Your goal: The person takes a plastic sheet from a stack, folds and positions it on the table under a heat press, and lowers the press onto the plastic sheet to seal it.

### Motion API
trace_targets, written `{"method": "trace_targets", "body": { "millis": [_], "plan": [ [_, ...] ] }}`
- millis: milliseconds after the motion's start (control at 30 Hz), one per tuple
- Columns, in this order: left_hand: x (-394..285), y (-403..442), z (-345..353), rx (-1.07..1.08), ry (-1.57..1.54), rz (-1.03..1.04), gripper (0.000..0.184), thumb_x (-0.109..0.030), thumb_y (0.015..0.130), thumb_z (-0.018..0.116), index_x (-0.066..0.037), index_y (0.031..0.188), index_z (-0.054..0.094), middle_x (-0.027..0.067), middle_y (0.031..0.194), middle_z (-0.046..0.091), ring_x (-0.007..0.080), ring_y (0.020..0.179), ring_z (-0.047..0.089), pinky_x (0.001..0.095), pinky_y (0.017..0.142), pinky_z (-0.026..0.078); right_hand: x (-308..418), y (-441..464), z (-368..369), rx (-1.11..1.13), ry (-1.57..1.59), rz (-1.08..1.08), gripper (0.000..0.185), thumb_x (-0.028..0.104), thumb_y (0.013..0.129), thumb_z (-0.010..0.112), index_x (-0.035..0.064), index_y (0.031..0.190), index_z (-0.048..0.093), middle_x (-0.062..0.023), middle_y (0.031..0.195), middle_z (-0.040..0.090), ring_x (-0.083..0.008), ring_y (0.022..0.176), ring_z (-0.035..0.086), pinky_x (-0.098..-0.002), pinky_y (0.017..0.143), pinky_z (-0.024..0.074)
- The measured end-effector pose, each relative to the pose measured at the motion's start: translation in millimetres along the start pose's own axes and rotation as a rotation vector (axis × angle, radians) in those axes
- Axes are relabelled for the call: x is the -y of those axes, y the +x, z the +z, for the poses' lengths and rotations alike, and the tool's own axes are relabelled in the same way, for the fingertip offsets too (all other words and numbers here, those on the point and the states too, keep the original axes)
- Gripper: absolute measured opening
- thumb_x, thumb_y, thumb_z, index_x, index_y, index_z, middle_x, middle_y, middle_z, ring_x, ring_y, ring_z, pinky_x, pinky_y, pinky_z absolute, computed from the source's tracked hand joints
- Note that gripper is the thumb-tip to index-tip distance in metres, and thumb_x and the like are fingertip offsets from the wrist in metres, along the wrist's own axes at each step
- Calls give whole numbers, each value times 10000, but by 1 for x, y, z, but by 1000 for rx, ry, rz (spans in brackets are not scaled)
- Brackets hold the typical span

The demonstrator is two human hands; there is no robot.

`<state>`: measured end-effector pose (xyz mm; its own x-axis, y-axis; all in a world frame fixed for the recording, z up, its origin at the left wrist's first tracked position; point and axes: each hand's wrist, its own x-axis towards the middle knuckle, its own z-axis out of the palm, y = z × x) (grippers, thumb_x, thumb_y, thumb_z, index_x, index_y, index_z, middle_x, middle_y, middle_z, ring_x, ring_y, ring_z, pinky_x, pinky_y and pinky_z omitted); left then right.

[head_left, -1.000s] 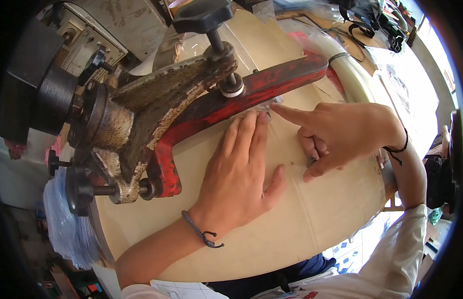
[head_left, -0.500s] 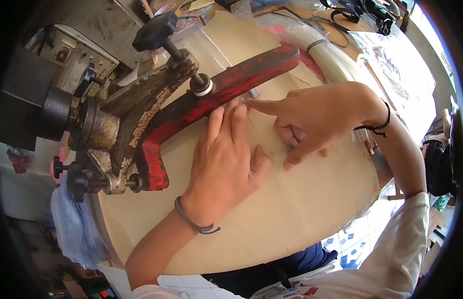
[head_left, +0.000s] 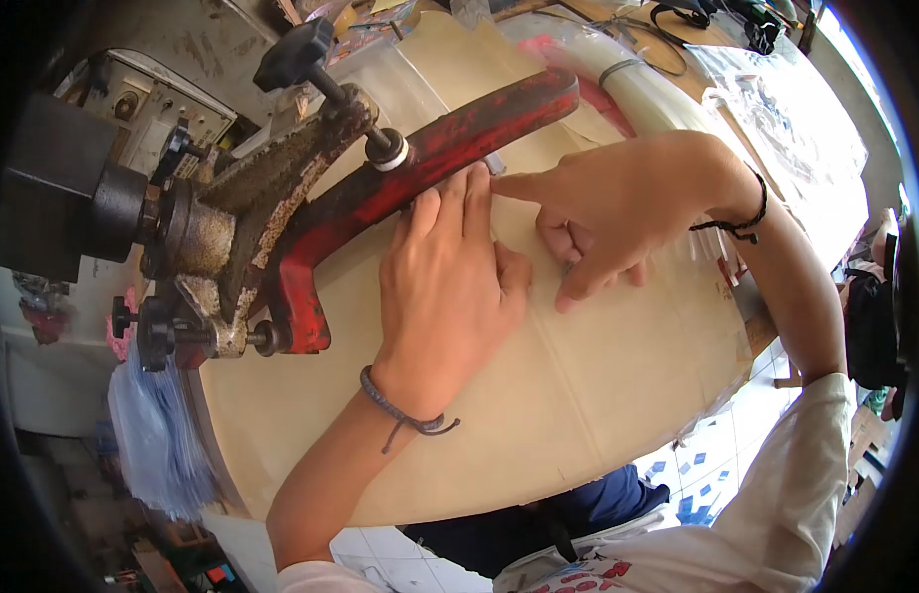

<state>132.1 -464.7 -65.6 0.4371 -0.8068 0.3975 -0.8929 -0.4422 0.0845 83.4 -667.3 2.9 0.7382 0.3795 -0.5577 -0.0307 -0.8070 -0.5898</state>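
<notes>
My left hand (head_left: 444, 287) lies flat, palm down, on the tan sheet covering the table (head_left: 499, 425). Its fingers stretch forward, with the tips close to the lower edge of the red press arm (head_left: 430, 158). At those tips is a small clear or greyish piece (head_left: 494, 164), partly hidden. My right hand (head_left: 642, 203) comes in from the right. Its index finger points out to the left hand's fingertips, beside that piece. The other fingers are curled under, and a small pale glint shows among them; what it is I cannot make out.
A worn metal bracket (head_left: 271, 198) with a black knob (head_left: 293, 54) carries the red arm at left. Clear plastic bags (head_left: 158, 435) hang off the table's left edge. A banded bundle of pale plastic (head_left: 642, 89) lies at the back right, near white plastic sheeting (head_left: 786, 119).
The view has shifted slightly, so the press and both hands sit a little higher in it. My left thumb is drawn in somewhat more. My right index finger stays by the left fingertips.
</notes>
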Motion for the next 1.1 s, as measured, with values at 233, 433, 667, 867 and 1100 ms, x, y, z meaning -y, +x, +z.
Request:
{"method": "trace_targets", "body": {
  "millis": [233,433,667,867,1100],
  "plan": [
    [-1,-2,2,-37,2,-3,564,-115,802,628,134,1302,550,218,1305,627,342,1089,599,438,900,538,-6,-13,-11,147,57,13,920,296,863,829,-111,1480,281,-129,901,717,-211,743,759,-304,609,601],
    [-9,-2,11,-78,65,-34,545,-161,800,673,121,1260,597,208,1291,660,320,1104,616,417,902,548,3,-21,-10,205,52,73,821,271,857,839,-62,1431,356,-129,914,709,-224,791,761,-325,648,639],
    [-7,-1,18,-102,101,-60,527,-176,833,642,104,1277,599,210,1354,637,323,1141,613,439,950,535,-1,-15,-11,192,90,103,726,226,835,852,-36,1339,400,-116,896,693,-226,764,754,-327,636,642],
    [0,-1,18,-64,94,-51,514,-202,845,654,109,1252,608,221,1370,633,325,1152,610,442,986,507,3,-8,-9,202,89,119,705,216,830,859,-40,1311,413,-92,874,687,-202,738,744,-311,621,627],
    [-1,-1,19,-62,69,-65,534,-208,850,646,110,1276,594,219,1375,630,320,1206,585,445,1027,461,5,-9,-10,200,104,113,689,201,829,861,-61,1287,418,-79,832,682,-182,720,735,-296,613,616]
  ]
}}
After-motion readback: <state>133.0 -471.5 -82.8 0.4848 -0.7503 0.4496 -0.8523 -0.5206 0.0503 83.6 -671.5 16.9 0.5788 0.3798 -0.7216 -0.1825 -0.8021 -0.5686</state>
